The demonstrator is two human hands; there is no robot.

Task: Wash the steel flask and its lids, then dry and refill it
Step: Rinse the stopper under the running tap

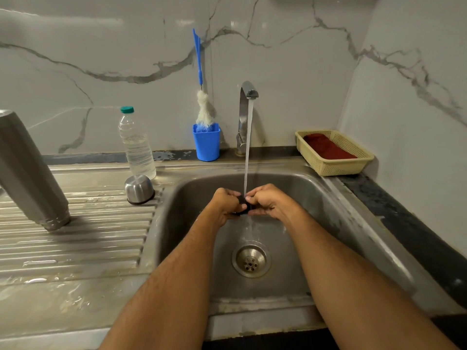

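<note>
Both hands in the sink [316, 188], under the tap [246, 97] stream: left hand [225, 202] and right hand [265, 200] each pinch a small black lid [243, 205] between them. Likely light, rigid, slick when wet; best gripped by the rim. Fingers hide most of it, shape unclear. Further left, cap [139, 189] sits inverted on the drainboard; flask [27, 173] stands mouth-down, top cropped. Bottle [136, 145] behind.

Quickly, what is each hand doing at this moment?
Left hand: grips the small black lid under the running water.
Right hand: grips the same lid.
</note>
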